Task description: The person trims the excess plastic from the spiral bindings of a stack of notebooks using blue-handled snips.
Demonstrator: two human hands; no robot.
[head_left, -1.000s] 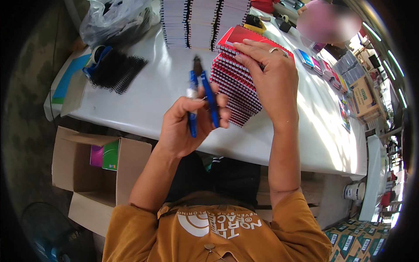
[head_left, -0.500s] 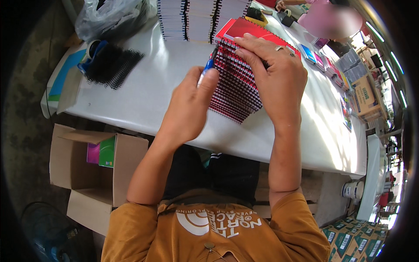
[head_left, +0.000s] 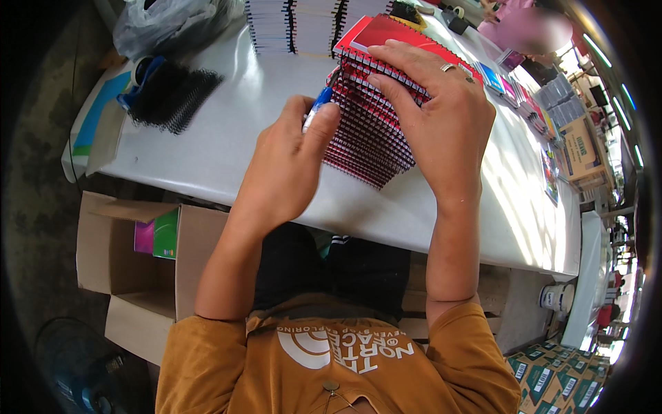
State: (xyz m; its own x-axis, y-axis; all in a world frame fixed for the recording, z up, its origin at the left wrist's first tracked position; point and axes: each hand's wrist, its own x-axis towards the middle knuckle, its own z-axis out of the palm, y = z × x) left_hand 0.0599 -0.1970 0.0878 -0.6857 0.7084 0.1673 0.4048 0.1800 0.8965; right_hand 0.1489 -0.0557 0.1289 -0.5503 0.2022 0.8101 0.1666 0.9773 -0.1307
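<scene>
A tall stack of red spiral notebooks (head_left: 369, 138) stands on the table, its bound edges facing me. My right hand (head_left: 441, 110) lies over its upper right part, fingers on the top red cover and thumb against the coils, gripping the uppermost notebooks. In my closed left hand (head_left: 293, 155) is a slim tool with a blue-and-white handle (head_left: 318, 103). Its dark tip reaches the left end of the coils near the top of the stack; the tip is too small to make out exactly.
Behind the notebooks stand stacks of white spiral-bound pages (head_left: 314, 27). At left lie black coils (head_left: 172, 100), a blue tape dispenser (head_left: 141, 79) and a plastic bag (head_left: 172, 27). An open cardboard box (head_left: 145, 269) sits below the table edge. Another person (head_left: 514, 31) is at the far right.
My left hand has shifted slightly left with the tool. The topmost notebooks now sit a little apart from those beneath at their left end. The whole view has moved slightly.
</scene>
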